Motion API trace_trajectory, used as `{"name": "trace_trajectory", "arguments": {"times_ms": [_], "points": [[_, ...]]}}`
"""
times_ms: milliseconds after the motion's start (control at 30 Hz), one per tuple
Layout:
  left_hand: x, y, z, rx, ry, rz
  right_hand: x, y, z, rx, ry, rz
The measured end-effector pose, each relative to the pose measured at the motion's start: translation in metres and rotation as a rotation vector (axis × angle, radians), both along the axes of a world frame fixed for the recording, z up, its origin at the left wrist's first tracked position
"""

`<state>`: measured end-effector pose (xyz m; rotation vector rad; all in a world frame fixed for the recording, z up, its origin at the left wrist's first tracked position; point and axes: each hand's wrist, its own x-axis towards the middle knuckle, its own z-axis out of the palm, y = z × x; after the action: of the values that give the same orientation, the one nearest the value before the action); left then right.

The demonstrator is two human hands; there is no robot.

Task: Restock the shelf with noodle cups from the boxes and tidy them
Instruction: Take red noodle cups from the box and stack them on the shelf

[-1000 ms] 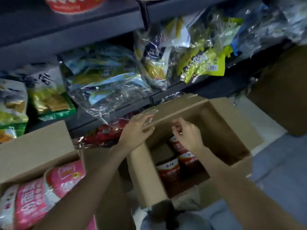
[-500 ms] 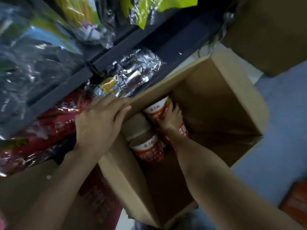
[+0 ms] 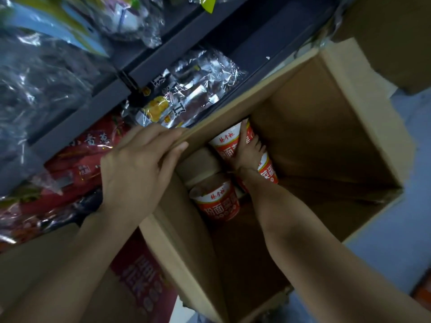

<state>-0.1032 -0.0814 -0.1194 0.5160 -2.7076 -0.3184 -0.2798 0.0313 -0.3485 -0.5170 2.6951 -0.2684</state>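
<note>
At the far left, clear and blue-tinted snack bags [image 3: 46, 73] hang over the dark shelf [image 3: 163, 64]; below them red packets [image 3: 77, 164] lie along the shelf's lowest level, and a silver foil packet [image 3: 184, 94] with a yellow picture sits just right of them, near the shelf's front edge; a second cardboard box [image 3: 46, 271] with a red printed panel fills the lower left corner of the view, touching the open box beside it; the left hand [image 3: 137, 169] rests on the left top edge of the open cardboard box [image 3: 349, 127], its fingers stretched flat along the folded flap and curled over the rim, pressing it rather than pinching; inside the box, in its left far corner, several red-and-white noodle cups [image 3: 215, 201] stand packed together, one nearest the viewer showing its full label and a pale lid [image 3: 200, 164] visible just behind it; the right hand [image 3: 247, 155] reaches deep into the box, thumb and fingers wrapped around the upper noodle cup [image 3: 227, 145], which is tilted with its white rim toward the box's left wall; another cup shows just right of the wrist; the rest of the box floor, toward its right wall, is bare cardboard; beyond the box's right edge lies a pale blue floor [image 3: 396, 252], and another brown carton [image 3: 396, 31] occupies the upper right corner.
</note>
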Motion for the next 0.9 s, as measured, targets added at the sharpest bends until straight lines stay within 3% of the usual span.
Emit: {"name": "trace_trajectory", "arguments": {"times_ms": [267,433,567,667,733,900], "points": [[-0.016,-0.015,-0.001,0.077,-0.125,0.139,0.000,0.023,0.128,-0.156,-0.216,0.014],[-0.016,-0.021,0.018,0.385,-0.352,0.251,0.017,0.050,0.237,-0.395,-0.267,0.008],[0.001,0.002,0.081,0.865,-0.130,0.325,0.044,0.078,0.318,-0.743,-0.349,-0.034],[0.026,0.027,0.143,1.158,0.079,0.249,0.071,0.084,0.373,-1.042,-0.473,-0.009],[0.048,0.039,0.182,1.173,0.232,0.168,0.090,0.076,0.402,-1.152,-0.503,0.100],[0.103,0.045,0.268,0.850,0.519,0.204,0.127,0.036,0.473,-1.239,-0.426,0.413]]}}
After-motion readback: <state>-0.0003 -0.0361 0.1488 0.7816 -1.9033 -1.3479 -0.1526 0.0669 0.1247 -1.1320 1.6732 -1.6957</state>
